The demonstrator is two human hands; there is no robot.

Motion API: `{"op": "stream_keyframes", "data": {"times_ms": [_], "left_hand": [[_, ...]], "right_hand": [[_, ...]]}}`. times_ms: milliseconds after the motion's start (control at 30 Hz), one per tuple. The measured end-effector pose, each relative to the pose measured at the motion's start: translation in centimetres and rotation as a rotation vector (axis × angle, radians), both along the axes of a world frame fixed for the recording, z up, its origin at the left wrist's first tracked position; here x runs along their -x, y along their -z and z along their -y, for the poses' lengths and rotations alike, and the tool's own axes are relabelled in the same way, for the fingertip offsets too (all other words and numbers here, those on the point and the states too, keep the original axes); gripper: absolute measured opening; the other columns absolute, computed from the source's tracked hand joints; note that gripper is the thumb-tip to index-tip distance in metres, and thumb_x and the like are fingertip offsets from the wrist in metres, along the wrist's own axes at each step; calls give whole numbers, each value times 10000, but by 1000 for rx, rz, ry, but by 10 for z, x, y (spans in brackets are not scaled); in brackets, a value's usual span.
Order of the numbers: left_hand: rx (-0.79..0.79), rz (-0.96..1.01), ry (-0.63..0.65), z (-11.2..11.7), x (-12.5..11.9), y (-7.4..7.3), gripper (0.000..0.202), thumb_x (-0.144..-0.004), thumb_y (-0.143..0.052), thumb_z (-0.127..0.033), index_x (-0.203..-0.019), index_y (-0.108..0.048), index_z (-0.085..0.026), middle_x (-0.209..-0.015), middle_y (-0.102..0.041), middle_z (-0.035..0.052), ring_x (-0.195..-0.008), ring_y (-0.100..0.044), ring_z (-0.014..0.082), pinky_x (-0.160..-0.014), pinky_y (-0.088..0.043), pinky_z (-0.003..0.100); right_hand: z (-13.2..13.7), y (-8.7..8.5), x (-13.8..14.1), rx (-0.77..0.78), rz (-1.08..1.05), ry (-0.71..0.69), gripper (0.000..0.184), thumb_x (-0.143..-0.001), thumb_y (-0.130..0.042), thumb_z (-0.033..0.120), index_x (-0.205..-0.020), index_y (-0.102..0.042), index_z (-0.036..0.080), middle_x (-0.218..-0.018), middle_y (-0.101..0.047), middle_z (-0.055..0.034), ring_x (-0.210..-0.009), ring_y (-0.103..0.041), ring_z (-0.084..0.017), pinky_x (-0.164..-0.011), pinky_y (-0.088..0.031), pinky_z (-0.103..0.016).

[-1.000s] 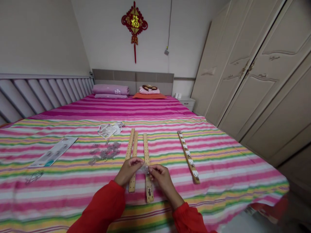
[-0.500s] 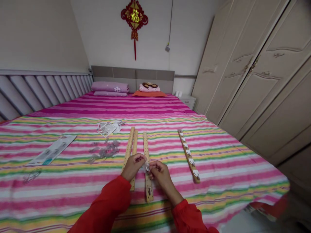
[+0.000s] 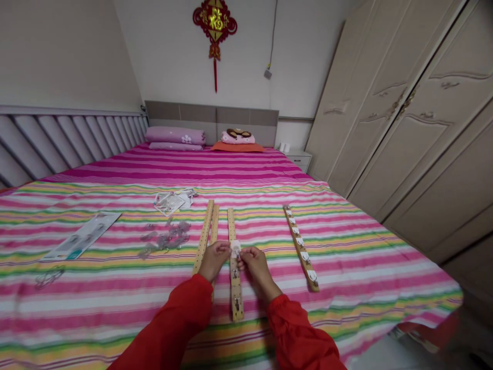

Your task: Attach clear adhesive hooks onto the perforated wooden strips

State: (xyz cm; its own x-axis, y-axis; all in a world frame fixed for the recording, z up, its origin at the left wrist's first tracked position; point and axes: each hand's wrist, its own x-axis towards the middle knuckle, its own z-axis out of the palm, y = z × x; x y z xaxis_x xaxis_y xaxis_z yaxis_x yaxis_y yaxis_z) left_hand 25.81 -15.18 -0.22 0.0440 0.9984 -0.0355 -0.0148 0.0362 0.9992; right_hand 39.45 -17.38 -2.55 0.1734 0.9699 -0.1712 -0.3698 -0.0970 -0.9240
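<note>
My left hand (image 3: 214, 258) and my right hand (image 3: 254, 262) meet over a wooden strip (image 3: 233, 267) that lies lengthwise on the striped bedspread. Both pinch a small white hook (image 3: 235, 247) held against the strip. Below my fingers the strip carries two small metal hooks (image 3: 236, 301). Two more bare wooden strips (image 3: 207, 230) lie side by side just left of it. A further strip (image 3: 300, 247) to the right is lined with several white hooks. Both sleeves are red.
A heap of clear hooks (image 3: 166, 238) and an opened clear packet (image 3: 172, 201) lie left of the strips. A flat printed card (image 3: 80, 236) rests further left. Pillows (image 3: 175, 136) sit at the headboard. A wardrobe (image 3: 408, 118) fills the right side.
Both hands have moved a little further up the middle strip. The small white hook that was between my fingers now sits against the strip.
</note>
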Motion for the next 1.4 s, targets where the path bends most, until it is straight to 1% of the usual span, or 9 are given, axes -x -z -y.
{"op": "stream_keyframes", "data": {"times_ms": [133,333,433,600,867,1000,1100,1233,1400], "left_hand": [[-31,-63,-38,-9,-3,8,256,-539,-692,-240,-769,-663,-132,-623,-639,-5,-613,-600,133,-606,-477,253],[-24,-139,-60,-18,-5,23,204,-555,-647,-206,-749,-660,-145,-606,-634,-11,-597,-600,134,-589,-472,245],[-12,-145,-67,-20,-7,26,181,-564,-628,-197,-736,-654,-150,-594,-626,-15,-580,-594,133,-577,-467,244],[-21,-223,-59,-20,-9,21,136,-572,-605,-169,-700,-647,-155,-581,-621,-15,-577,-589,134,-561,-454,235],[-41,-379,-103,-14,-13,10,124,-616,-587,-139,-723,-647,-156,-609,-627,-11,-608,-595,135,-590,-459,236],[-46,-449,-116,-12,-15,10,123,-628,-572,-88,-700,-641,-161,-591,-621,-17,-598,-591,125,-593,-446,226],[-64,-448,-116,-13,-16,15,141,-633,-567,-72,-704,-648,-163,-581,-611,-24,-573,-575,115,-581,-439,218],[-95,-409,-103,-15,-14,25,230,-648,-576,-86,-832,-689,-163,-615,-619,-21,-569,-572,114,-590,-457,223],[-166,-430,-88,-18,-12,36,247,-661,-567,-88,-841,-725,-148,-749,-678,41,-684,-619,147,-704,-496,276]], "right_hand": [[-9,5,2,10,80,-12,129,-557,-637,250,-625,-562,170,-458,-608,22,-354,-510,-110,-366,-408,-220],[-16,11,0,3,159,9,86,-541,-620,242,-555,-572,172,-385,-537,50,-344,-458,-97,-349,-329,-201],[-17,13,0,12,182,12,67,-534,-608,233,-535,-572,176,-361,-511,60,-331,-435,-95,-348,-320,-206],[-18,17,1,33,202,28,63,-541,-595,240,-538,-562,186,-363,-503,65,-329,-435,-98,-349,-325,-211],[-21,21,2,45,218,48,66,-535,-596,240,-531,-551,192,-374,-498,72,-327,-425,-94,-352,-324,-214],[-20,25,2,38,222,56,85,-551,-605,264,-537,-555,196,-369,-490,74,-327,-416,-95,-360,-321,-218],[-21,27,2,36,221,61,87,-553,-606,263,-534,-552,197,-366,-483,76,-328,-413,-95,-367,-319,-219],[-22,28,3,36,219,64,80,-538,-607,245,-522,-547,193,-380,-490,73,-329,-416,-92,-365,-313,-217],[-22,29,4,21,192,67,103,-543,-596,257,-618,-558,197,-400,-470,95,-319,-396,-91,-359,-309,-219]]}}
